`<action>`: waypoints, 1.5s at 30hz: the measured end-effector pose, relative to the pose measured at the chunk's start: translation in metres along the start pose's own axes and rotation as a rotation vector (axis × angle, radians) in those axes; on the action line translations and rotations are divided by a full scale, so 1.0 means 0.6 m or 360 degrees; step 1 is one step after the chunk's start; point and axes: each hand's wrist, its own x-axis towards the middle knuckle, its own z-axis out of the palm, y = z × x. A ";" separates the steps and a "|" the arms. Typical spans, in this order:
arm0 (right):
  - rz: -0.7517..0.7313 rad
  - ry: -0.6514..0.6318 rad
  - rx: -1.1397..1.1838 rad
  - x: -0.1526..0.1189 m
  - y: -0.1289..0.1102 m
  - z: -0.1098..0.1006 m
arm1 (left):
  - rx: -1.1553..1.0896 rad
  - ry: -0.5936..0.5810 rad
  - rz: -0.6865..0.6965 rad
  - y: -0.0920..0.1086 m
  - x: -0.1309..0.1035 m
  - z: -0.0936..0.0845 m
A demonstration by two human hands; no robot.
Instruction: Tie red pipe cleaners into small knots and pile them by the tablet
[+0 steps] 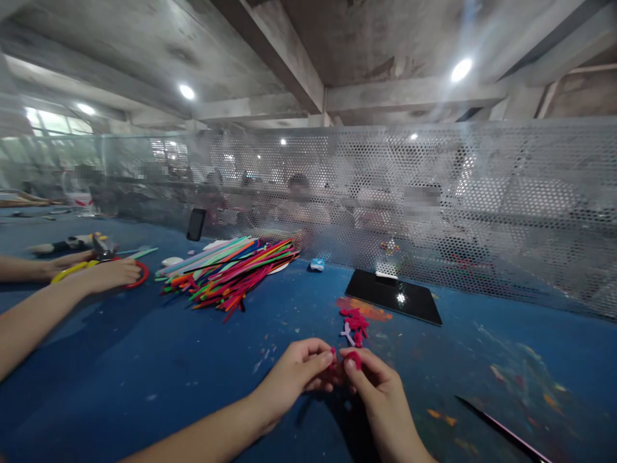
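Close together over the blue table, both my hands work on a crimson pipe cleaner [354,359]. My left hand [306,370] pinches a small crimson end between thumb and fingers. With thumb and forefinger, my right hand [378,379] grips the bent, curled part. Whether the two bits join between the fingers is hidden. Just beyond my fingertips lies a small heap of twisted crimson pipe cleaner pieces [355,321]. A pale lilac twisted piece [347,332] rests against its near left side.
A loose pile of multicoloured pipe cleaners [231,273] lies left of centre. A black tablet [393,297] lies behind the crimson heap. A thin pointed tool [501,426] is at lower right. At left, another person's hands are by scissors [143,273]. A perforated metal screen [520,212] borders the table.
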 end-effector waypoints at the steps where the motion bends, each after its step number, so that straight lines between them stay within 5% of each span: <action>1: -0.0063 -0.0040 -0.0044 0.000 0.000 -0.001 | -0.0072 0.0007 -0.0016 -0.002 -0.001 -0.001; 14: -0.0192 -0.0234 -0.0369 0.003 -0.004 -0.002 | -0.0661 -0.0027 -0.0283 -0.015 0.002 -0.006; 27: -0.0151 -0.0104 -0.0326 0.002 -0.006 0.002 | -0.0506 -0.0058 -0.0029 -0.015 0.001 0.006; 40: 0.0104 -0.0091 -0.0111 -0.001 -0.004 0.005 | -0.0370 -0.0028 -0.0081 -0.007 -0.008 0.015; 45: 0.0166 0.0092 0.0072 0.005 -0.007 -0.005 | -0.0393 0.0143 -0.0119 -0.005 -0.002 0.001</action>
